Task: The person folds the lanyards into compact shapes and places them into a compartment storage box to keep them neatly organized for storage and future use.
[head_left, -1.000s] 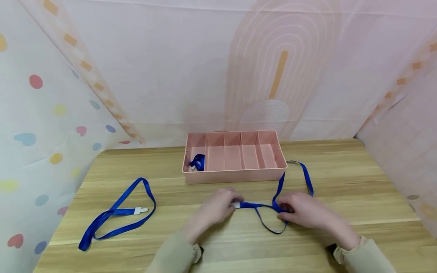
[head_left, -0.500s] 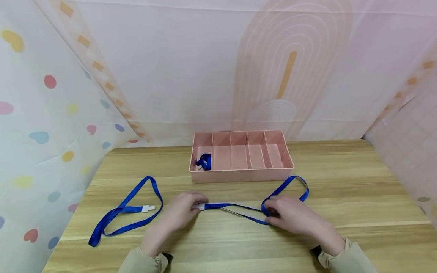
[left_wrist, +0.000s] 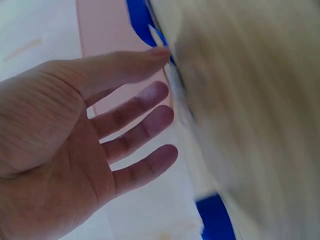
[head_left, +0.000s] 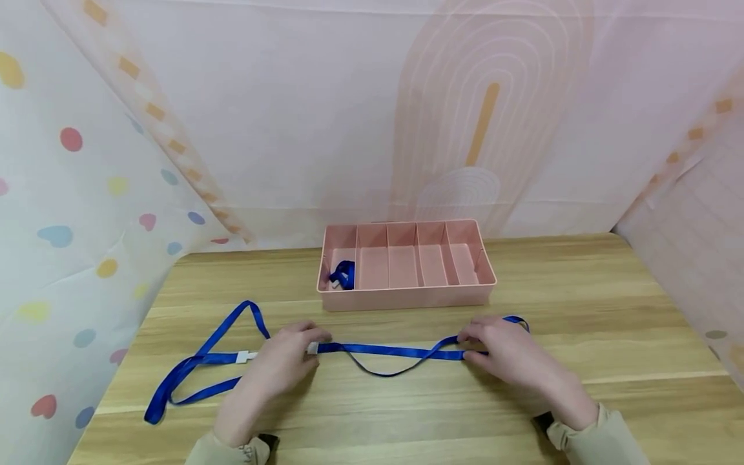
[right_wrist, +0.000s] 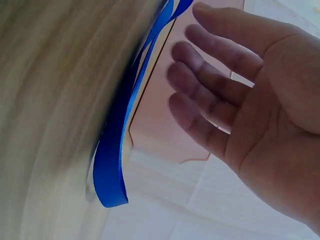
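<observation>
A blue lanyard (head_left: 383, 351) with a white clip lies stretched sideways in front of the pink box, one strand nearly straight and the other sagging. At its left end, my left hand (head_left: 280, 361) pinches the white clip (head_left: 312, 348); in the left wrist view the thumb presses there and the other fingers stay loose. My right hand (head_left: 511, 352) is over the lanyard's right part. The right wrist view has its fingers relaxed and spread, with the strap (right_wrist: 112, 165) passing beyond the fingertips. The looped right end (head_left: 517, 320) shows past the hand.
A second blue lanyard (head_left: 159, 400) with a white clip lies at the left, partly behind my left hand. At the back stands a pink divided box (head_left: 407, 298); its leftmost compartment holds a coiled blue lanyard (head_left: 345, 274). Patterned cloth surrounds the wooden table (head_left: 581, 278).
My left hand has moved left with the clip, drawing the lanyard out between the hands. The loop at the right has shrunk toward my right hand, which has moved slightly.
</observation>
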Tool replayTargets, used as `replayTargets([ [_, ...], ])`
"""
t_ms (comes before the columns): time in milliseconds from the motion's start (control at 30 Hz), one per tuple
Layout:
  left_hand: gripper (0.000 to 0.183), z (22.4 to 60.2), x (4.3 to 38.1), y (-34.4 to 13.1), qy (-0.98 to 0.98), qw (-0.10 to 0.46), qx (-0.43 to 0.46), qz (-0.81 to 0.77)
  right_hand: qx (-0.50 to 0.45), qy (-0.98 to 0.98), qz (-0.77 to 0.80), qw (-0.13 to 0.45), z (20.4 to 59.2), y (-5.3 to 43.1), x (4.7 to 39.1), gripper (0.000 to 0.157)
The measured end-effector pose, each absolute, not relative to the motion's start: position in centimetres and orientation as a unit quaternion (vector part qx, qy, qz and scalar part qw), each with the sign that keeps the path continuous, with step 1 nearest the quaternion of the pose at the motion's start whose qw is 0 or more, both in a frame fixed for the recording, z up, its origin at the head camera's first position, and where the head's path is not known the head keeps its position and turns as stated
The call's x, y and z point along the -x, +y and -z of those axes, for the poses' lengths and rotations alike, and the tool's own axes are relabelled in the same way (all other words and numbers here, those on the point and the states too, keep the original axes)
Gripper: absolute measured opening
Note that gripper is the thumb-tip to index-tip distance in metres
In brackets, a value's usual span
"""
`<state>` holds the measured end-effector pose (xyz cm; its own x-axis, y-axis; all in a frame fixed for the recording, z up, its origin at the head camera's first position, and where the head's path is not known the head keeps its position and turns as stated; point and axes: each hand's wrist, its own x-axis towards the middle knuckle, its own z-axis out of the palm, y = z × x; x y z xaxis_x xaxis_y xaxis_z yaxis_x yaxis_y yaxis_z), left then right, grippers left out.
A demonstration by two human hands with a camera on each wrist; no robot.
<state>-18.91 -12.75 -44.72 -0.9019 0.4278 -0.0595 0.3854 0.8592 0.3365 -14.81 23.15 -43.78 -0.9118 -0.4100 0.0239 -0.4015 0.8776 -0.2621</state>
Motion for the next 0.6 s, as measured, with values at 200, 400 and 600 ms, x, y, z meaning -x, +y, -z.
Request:
replayTargets([
  [200,0.044,44.5,19.1,-9.1,0.944,0.089,-0.263,-0.18,0.23,0.966,0.12,0.002,44.1,23.0,15.3,0.036],
  [400,0.041,44.8,19.4,-7.4,0.929,0.119,-0.299,-0.184,0.241,0.964,0.111,0.027,44.4,23.0,15.7,0.035],
  [600,0.027,45.3,19.4,-7.3,0.929,0.108,-0.302,-0.183,0.229,0.966,0.117,0.029,44.6,23.7,15.5,0.022],
])
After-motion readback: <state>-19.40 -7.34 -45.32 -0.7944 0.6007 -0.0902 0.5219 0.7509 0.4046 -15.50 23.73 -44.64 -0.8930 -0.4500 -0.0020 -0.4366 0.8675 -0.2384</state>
